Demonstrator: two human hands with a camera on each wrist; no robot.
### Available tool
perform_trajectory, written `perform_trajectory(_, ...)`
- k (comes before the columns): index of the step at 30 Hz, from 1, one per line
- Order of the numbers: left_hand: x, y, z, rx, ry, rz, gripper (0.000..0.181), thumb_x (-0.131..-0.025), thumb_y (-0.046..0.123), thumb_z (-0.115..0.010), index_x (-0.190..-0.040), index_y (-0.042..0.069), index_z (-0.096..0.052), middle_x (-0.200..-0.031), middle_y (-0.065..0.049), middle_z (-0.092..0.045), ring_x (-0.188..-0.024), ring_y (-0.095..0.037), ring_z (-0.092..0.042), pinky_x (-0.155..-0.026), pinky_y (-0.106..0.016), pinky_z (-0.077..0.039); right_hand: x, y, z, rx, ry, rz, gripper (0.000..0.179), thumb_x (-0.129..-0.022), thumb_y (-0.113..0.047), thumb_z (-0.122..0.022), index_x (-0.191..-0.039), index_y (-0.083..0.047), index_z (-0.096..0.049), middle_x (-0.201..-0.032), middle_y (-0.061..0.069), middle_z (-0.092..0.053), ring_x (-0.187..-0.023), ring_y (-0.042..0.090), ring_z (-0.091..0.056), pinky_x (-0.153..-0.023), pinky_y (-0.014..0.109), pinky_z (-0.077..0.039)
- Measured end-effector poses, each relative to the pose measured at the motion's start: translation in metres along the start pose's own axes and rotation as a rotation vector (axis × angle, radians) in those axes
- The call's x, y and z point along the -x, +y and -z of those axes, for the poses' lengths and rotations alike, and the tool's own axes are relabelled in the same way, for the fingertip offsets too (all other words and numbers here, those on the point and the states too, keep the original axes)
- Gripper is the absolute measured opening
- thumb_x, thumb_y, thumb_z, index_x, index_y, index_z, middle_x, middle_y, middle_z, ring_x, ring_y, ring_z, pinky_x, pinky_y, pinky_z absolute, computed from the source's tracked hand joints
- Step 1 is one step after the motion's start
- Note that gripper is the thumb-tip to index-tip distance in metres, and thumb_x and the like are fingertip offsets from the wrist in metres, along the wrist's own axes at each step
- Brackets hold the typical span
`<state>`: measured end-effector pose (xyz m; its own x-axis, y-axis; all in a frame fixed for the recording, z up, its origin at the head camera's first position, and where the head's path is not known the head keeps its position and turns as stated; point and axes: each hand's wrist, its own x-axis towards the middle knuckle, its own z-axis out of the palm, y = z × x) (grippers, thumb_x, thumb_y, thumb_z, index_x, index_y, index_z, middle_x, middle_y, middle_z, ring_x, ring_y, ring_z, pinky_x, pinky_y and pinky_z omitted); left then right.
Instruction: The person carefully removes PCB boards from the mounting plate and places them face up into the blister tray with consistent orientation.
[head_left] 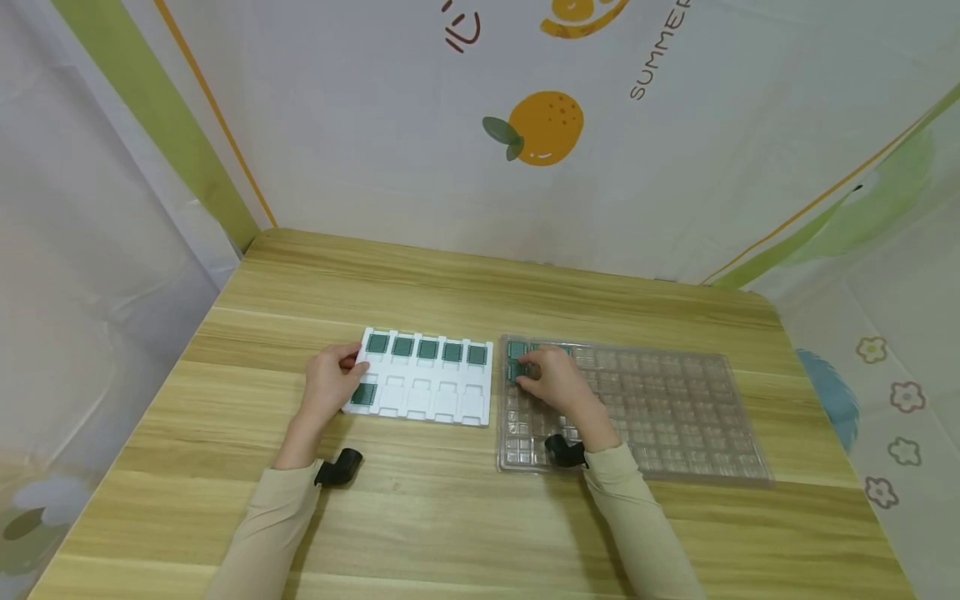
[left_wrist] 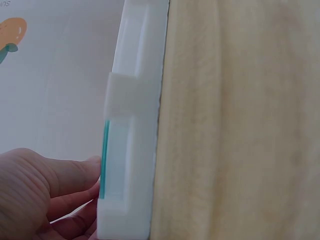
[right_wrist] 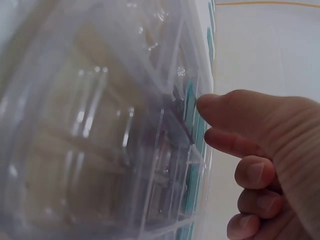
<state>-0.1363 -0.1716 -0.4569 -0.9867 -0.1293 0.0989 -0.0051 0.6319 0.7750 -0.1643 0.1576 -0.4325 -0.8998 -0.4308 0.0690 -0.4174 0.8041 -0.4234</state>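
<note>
A white plastic tray (head_left: 420,377) lies left of centre, with a row of green square circuit boards (head_left: 428,349) in its back pockets and one green board (head_left: 363,394) in the front left pocket. My left hand (head_left: 330,379) grips the tray's left edge; in the left wrist view the thumb (left_wrist: 75,175) is against that side. Over the back left of a clear plastic tray (head_left: 660,408) is my right hand (head_left: 558,383). Its thumb and index finger pinch a green circuit board (head_left: 514,372) at a pocket, partly hidden by the fingers.
More green boards (head_left: 517,349) sit in the clear tray's back row, partly behind the right hand. Both trays lie side by side on a wooden table (head_left: 420,517). Black wrist cameras (head_left: 341,467) project near both hands. A printed curtain (head_left: 390,150) hangs behind the table.
</note>
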Motion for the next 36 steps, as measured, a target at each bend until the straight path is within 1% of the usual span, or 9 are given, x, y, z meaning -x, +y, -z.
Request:
perform_trajectory(10,0.000,0.000,0.000,-0.006,0.003,-0.003,0.032,-0.084,-0.005,-0.063,-0.114,-0.016,-0.058,-0.096,-0.030,-0.060,-0.084,-0.035,-0.056,-0.072,-0.040,-0.048,-0.001,-0.006,-0.001,0.006,-0.005,0.029,0.025,-0.078,-0.011,-0.075,-0.099,0.001,-0.071,-0.071,0.005,-0.057,-0.063,0.014,-0.043,-0.057,0.028,-0.040)
perform_trajectory(14,0.000,0.000,0.000,0.000,0.004,-0.007,0.032,-0.084,-0.005,-0.063,-0.114,-0.017,-0.058,-0.096,-0.030,-0.060,-0.083,-0.035,-0.056,-0.071,-0.040,-0.048,-0.003,-0.010,-0.003,0.007,0.001,0.040,0.024,-0.078,-0.012,-0.076,-0.099,0.001,-0.071,-0.077,0.007,-0.062,-0.063,0.013,-0.045,-0.058,0.028,-0.041)
perform_trajectory(18,0.000,0.000,0.000,0.002,0.005,-0.011,0.032,-0.084,-0.006,-0.063,-0.113,-0.017,-0.058,-0.095,-0.030,-0.060,-0.083,-0.035,-0.056,-0.071,-0.039,-0.048,-0.003,-0.018,-0.004,-0.009,-0.005,0.035,0.025,-0.079,-0.011,-0.075,-0.099,0.002,-0.070,-0.080,0.010,-0.063,-0.066,0.017,-0.048,-0.059,0.030,-0.040)
perform_trajectory(23,0.001,0.000,0.000,0.001,0.002,-0.007,0.032,-0.084,-0.006,-0.063,-0.113,-0.017,-0.058,-0.095,-0.030,-0.060,-0.083,-0.035,-0.056,-0.071,-0.039,-0.048,-0.006,-0.028,-0.010,-0.025,-0.001,0.073,0.021,-0.079,-0.011,-0.074,-0.096,0.001,-0.071,-0.087,0.010,-0.066,-0.074,0.020,-0.055,-0.065,0.032,-0.046)
perform_trajectory(27,0.001,0.000,0.000,0.000,0.002,-0.016,0.032,-0.083,-0.006,-0.063,-0.113,-0.017,-0.059,-0.096,-0.030,-0.060,-0.083,-0.035,-0.056,-0.072,-0.040,-0.048,-0.007,-0.035,-0.015,-0.057,0.000,0.108,0.021,-0.079,-0.010,-0.074,-0.096,0.001,-0.071,-0.085,0.009,-0.065,-0.070,0.018,-0.051,-0.062,0.029,-0.045)
perform_trajectory(29,0.001,-0.001,0.000,0.000,0.001,-0.019,0.032,-0.083,-0.006,-0.063,-0.113,-0.017,-0.059,-0.096,-0.030,-0.060,-0.083,-0.035,-0.056,-0.072,-0.041,-0.049,-0.008,-0.038,-0.017,-0.058,-0.004,0.114,0.022,-0.079,-0.011,-0.074,-0.097,0.001,-0.071,-0.087,0.010,-0.065,-0.071,0.017,-0.051,-0.063,0.028,-0.045)
perform_trajectory(32,0.000,-0.001,0.000,0.000,-0.002,-0.021,0.032,-0.084,-0.006,-0.063,-0.113,-0.017,-0.058,-0.095,-0.030,-0.060,-0.083,-0.035,-0.056,-0.072,-0.042,-0.049,-0.010,-0.042,-0.020,-0.043,-0.003,0.119,0.023,-0.079,-0.012,-0.075,-0.097,0.001,-0.071,-0.090,0.010,-0.067,-0.079,0.019,-0.056,-0.070,0.031,-0.048)
perform_trajectory(34,0.000,-0.002,0.000,0.001,-0.002,-0.020,0.032,-0.084,-0.006,-0.063,-0.113,-0.017,-0.058,-0.095,-0.030,-0.060,-0.083,-0.035,-0.056,-0.072,-0.042,-0.049,-0.012,-0.045,-0.021,-0.039,-0.004,0.121,0.023,-0.079,-0.012,-0.075,-0.097,0.001,-0.071,-0.088,0.010,-0.067,-0.078,0.020,-0.056,-0.070,0.032,-0.048)
perform_trajectory(36,0.000,-0.001,0.000,0.003,-0.001,-0.021,0.032,-0.084,-0.006,-0.063,-0.113,-0.017,-0.058,-0.095,-0.030,-0.060,-0.083,-0.035,-0.056,-0.072,-0.041,-0.049,-0.014,-0.049,-0.022,-0.034,-0.008,0.126,0.023,-0.079,-0.014,-0.075,-0.098,0.000,-0.071,-0.082,0.007,-0.064,-0.073,0.018,-0.053,-0.066,0.030,-0.046)
